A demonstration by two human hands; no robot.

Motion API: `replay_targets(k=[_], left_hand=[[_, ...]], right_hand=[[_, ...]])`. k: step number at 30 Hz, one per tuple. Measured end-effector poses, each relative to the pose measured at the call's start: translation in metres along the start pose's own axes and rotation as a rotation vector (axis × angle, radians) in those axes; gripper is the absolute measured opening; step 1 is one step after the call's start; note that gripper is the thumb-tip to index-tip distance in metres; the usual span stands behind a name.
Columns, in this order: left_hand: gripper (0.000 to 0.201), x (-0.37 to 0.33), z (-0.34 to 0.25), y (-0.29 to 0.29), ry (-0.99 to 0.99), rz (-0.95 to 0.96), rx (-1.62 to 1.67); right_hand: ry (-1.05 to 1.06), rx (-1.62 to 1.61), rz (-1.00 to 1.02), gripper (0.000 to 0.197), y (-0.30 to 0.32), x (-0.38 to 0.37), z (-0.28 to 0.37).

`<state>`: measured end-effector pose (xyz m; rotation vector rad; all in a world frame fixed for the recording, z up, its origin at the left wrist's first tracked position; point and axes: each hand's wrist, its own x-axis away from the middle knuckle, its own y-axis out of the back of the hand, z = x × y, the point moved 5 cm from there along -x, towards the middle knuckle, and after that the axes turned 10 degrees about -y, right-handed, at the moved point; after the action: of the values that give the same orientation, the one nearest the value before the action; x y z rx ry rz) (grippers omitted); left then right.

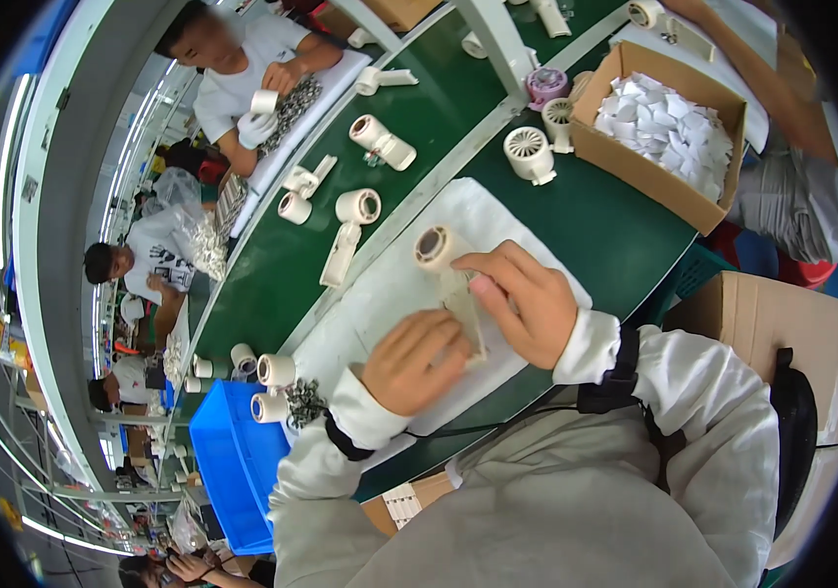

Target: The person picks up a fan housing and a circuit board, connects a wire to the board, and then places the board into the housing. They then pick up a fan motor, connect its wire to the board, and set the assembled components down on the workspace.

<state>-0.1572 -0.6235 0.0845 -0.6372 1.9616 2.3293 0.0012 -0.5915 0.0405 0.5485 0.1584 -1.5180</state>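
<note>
A cream-white hair-dryer-shaped housing lies on a white cloth, its round head pointing away from me and its handle running back between my hands. My right hand is closed, with thumb and index finger pinching at the neck where handle and head meet. Over the near left side of the handle is my left hand, fingers bent and smeared by motion. Whether it grips the handle or anything small cannot be made out. The handle itself is partly blurred and covered by the fingers.
Several similar housings lie on the green bench beyond a metal strip. A blue bin and dark wire bundles are at left. An open carton of white pieces stands far right, near a round-grilled housing. Co-workers sit across.
</note>
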Motion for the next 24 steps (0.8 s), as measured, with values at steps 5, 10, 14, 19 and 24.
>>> replay_targets(k=[5,10,14,19,24], left_hand=[[0.027,0.017,-0.019,0.019,0.43,-0.088,0.141],[0.027,0.043,0.0,-0.003,0.915,0.109,0.448],[0.026,0.046,0.007,-0.023,0.847,0.208,0.518],[0.021,0.029,-0.008,-0.024,0.649,0.272,0.167],[0.019,0.021,-0.005,-0.018,0.612,0.429,0.15]], right_hand=[[0.023,0.072,0.164,0.031,-0.018,0.005,-0.003],[0.109,0.18,0.246,0.034,-0.024,0.011,0.002],[0.175,0.163,0.253,0.033,-0.027,0.012,0.002],[0.309,0.261,0.288,0.024,-0.029,0.019,0.003],[0.275,0.43,0.39,0.015,-0.033,0.023,0.005]])
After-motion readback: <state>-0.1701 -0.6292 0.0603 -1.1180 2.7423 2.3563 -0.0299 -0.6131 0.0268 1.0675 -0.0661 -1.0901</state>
